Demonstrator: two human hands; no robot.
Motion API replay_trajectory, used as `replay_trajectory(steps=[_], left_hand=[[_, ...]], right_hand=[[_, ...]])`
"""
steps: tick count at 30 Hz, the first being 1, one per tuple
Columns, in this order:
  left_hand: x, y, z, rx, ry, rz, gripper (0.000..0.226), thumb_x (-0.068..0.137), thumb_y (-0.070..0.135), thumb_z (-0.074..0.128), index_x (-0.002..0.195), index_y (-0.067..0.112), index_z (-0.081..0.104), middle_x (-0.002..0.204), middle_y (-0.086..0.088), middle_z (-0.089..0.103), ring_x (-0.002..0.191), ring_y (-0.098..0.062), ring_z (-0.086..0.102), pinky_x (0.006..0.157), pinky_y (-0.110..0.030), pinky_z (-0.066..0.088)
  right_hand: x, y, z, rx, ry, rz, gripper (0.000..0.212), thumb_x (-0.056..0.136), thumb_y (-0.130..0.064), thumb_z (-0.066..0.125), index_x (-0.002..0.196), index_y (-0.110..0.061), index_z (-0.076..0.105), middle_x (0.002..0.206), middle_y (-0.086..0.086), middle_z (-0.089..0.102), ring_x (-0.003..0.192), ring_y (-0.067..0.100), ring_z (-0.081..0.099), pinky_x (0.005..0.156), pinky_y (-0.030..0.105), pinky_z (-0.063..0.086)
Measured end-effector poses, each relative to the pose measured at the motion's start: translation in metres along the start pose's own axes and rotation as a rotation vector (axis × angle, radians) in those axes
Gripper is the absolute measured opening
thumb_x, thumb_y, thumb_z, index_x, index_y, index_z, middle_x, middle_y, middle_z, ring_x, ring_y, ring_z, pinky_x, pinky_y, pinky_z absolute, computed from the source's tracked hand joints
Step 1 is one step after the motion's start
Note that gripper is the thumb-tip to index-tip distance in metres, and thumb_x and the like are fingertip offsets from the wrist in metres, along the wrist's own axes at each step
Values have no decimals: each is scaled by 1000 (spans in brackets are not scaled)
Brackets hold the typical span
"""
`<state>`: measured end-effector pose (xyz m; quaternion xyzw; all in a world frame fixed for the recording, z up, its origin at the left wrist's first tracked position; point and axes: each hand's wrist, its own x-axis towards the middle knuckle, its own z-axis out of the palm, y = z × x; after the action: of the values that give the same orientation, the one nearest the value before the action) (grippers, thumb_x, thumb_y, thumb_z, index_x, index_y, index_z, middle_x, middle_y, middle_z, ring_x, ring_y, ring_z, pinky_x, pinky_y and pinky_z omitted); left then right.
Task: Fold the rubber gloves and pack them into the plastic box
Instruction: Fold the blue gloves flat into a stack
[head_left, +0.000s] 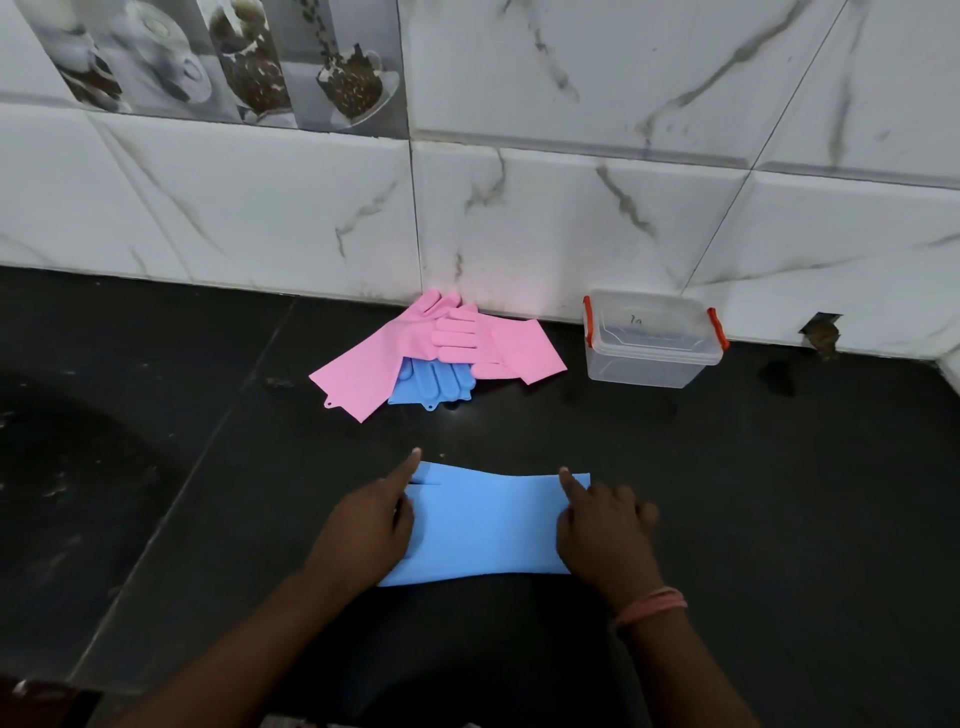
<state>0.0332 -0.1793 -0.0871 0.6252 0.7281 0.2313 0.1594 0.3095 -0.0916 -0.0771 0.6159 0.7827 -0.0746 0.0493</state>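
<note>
I press a folded blue glove (485, 525) flat on the dark desk (753, 493), my left hand (363, 525) on its left edge, my right hand (605, 525) on its right, fingers loosely curled, forefingers extended, gripping nothing. Two pink gloves (457, 338) overlap another blue glove (439, 384) by the wall. The plastic box (652, 340) stands right of them, lid on.

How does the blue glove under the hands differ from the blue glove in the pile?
The near blue glove lies alone, flat, pressed by the left hand and right hand. The far blue glove lies partly under the pink gloves, its fingers showing. Both are blue and outside the plastic box.
</note>
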Motion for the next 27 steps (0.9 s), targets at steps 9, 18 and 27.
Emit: replay_trajectory(steps=[9,18,27], left_hand=[[8,-14,51,498,-152,103,68,100,64,16,162,36,22,170,-5,23,156,-35,21,127,-53,11],[49,-8,20,262,-305,-86,101,80,72,54,161,42,2,166,-3,30,151,-30,31,117,-56,27],[73,13,-29,-33,-155,129,16,76,30,82,84,19,74,89,5,65,84,-11,62,77,-33,51]], right_hand=[[9,-41,65,138,192,-288,64,99,-51,36,154,-19,38,161,9,33,148,34,32,121,51,17],[42,-11,33,103,59,-105,52,98,-34,45,148,-21,41,153,10,38,142,34,33,117,49,21],[42,9,-34,342,184,-147,3,87,-23,65,89,-26,65,94,-1,66,93,22,62,79,36,49]])
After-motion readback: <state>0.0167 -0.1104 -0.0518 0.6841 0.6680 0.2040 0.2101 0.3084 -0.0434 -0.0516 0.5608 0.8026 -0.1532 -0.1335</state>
